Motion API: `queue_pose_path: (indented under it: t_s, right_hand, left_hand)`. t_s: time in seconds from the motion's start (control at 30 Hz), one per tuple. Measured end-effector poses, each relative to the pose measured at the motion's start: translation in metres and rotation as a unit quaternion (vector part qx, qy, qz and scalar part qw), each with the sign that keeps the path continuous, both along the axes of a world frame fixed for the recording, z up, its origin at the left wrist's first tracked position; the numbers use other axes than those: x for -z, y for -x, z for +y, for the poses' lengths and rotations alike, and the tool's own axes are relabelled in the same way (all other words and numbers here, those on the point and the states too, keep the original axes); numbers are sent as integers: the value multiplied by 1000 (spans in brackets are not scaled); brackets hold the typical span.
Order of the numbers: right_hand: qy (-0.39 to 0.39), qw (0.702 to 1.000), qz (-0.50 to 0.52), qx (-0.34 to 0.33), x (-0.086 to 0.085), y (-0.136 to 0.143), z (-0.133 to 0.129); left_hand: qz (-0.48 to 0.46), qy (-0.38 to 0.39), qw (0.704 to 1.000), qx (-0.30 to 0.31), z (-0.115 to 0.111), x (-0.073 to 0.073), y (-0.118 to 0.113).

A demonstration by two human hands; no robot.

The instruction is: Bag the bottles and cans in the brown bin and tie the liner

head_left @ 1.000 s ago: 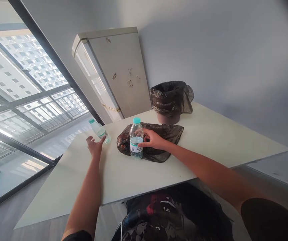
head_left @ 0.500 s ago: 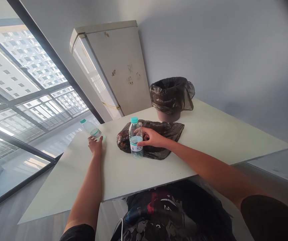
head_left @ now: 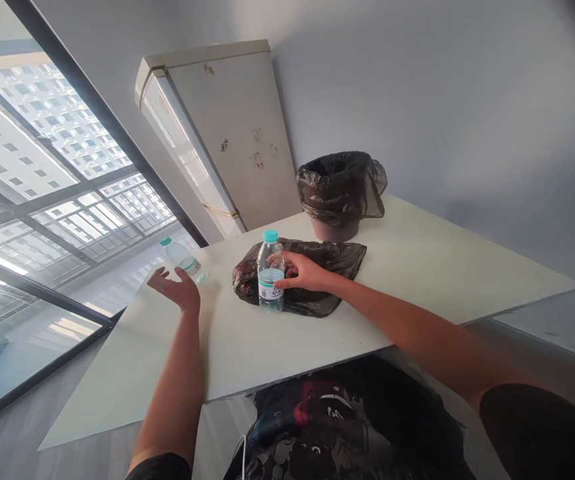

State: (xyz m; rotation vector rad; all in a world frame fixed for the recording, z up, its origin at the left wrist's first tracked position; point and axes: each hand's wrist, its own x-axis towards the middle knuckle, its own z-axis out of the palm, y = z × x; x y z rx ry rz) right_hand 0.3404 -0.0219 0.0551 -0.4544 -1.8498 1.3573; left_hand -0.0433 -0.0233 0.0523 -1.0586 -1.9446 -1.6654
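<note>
My left hand (head_left: 177, 285) hovers over the left part of the table with its fingers spread and nothing in them. Just beyond it a clear water bottle with a teal cap (head_left: 187, 260) stands on the table, partly hidden by the hand. My right hand (head_left: 303, 272) has thumb and fingers curled around the side of a second teal-capped water bottle (head_left: 270, 293), which is upright and part full. Behind that bottle lies a crumpled dark plastic bag (head_left: 322, 303), with something reddish showing through its left end.
A pinkish bin (head_left: 335, 231) lined with a dark bag (head_left: 332, 193) stands at the back of the pale table (head_left: 442, 267). Beyond the table are a white fridge (head_left: 232, 113) and a wall. Glass panes (head_left: 42, 233) rise at the left. The table's near edge is by my body.
My left hand has let go of the left bottle and drawn back toward me, its fingers opening. The right hand still holds its bottle in almost the same place.
</note>
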Motion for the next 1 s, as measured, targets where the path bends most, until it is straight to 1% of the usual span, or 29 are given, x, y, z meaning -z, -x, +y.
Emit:
queue_pose_path:
  t_s: [0.03, 0.07, 0.1, 0.13, 0.17, 0.2, 0.23, 0.27, 0.3, 0.33, 0.37, 0.43, 0.47, 0.53, 0.57, 0.6, 0.63, 0.67, 0.73, 0.8, 0.83, 0.9, 0.93, 1.0]
  right_hand:
    - [3, 1000, 4, -3, -1, 0, 0]
    - [2, 1000, 6, -4, -2, 0, -1]
    - [-1, 1000, 5, -2, -3, 0, -2]
    - [-6, 1000, 3, 2, -4, 0, -3]
    - [-11, 1000, 1, 6, -4, 0, -4]
    - [-13, 1000, 2, 9, -5, 0, -4]
    - [-10, 1000, 8, 9, -4, 0, -5]
    - [-1, 1000, 18, 9, -3, 1, -4]
    - [13, 999, 30, 7, -2, 2, -4]
    - [28, 999, 43, 5, 0, 3, -4]
    - [41, 998, 54, 2, 2, 4, -3]
    - [58, 996, 65, -3, 3, 6, -3]
    - [58, 996, 64, -7, 3, 7, -3]
    - [39, 998, 50, -10, -2, 4, -4]
    - [14, 999, 37, -3, -7, 0, -4]
    - [-24, 1000, 18, 5, -13, -5, -3]
    - [-72, 997, -6, 14, -19, -13, -1]
    - [-122, 992, -32, 24, -25, -22, 2]
    - [-204, 973, -101, 32, -34, -42, 11]
    - [-239, 952, -189, 32, -37, -61, 21]
    - [-246, 940, -235, 38, -35, -68, 26]
    - [-260, 909, -319, 64, -29, -76, 34]
    - [-267, 894, -350, 82, -25, -77, 37]
    - [-281, 869, -391, 113, -18, -75, 39]
  left_hand:
    - [25, -29, 999, 35, -6, -7, -11]
    - [40, -37, 994, 91, -11, -13, -23]
    - [47, -34, 984, 166, -17, -17, -37]
    - [53, -30, 966, 252, -22, -21, -53]
    - [55, -17, 934, 353, -27, -23, -69]
    - [57, 10, 885, 462, -31, -24, -84]
    - [54, 47, 823, 563, -35, -25, -99]
    - [54, 91, 764, 637, -38, -25, -112]
    - [69, 131, 721, 677, -41, -25, -123]
    - [88, 162, 704, 686, -44, -24, -132]
    - [105, 189, 704, 676, -47, -25, -138]
    - [122, 229, 733, 629, -53, -26, -144]
    - [122, 243, 744, 610, -55, -28, -144]
    - [122, 255, 752, 596, -58, -34, -135]
    - [122, 248, 757, 592, -58, -37, -126]
    - [119, 232, 768, 584, -56, -41, -115]
    - [106, 208, 788, 569, -54, -44, -100]
    - [81, 176, 820, 539, -52, -47, -84]
    - [5, 130, 884, 450, -46, -48, -47]
    - [-69, 114, 931, 340, -42, -44, -12]
    - [-86, 100, 949, 286, -40, -41, 3]
    - [-102, 71, 970, 208, -39, -33, 25]
    - [-112, 60, 975, 183, -38, -30, 32]
    - [-130, 54, 978, 155, -38, -26, 38]
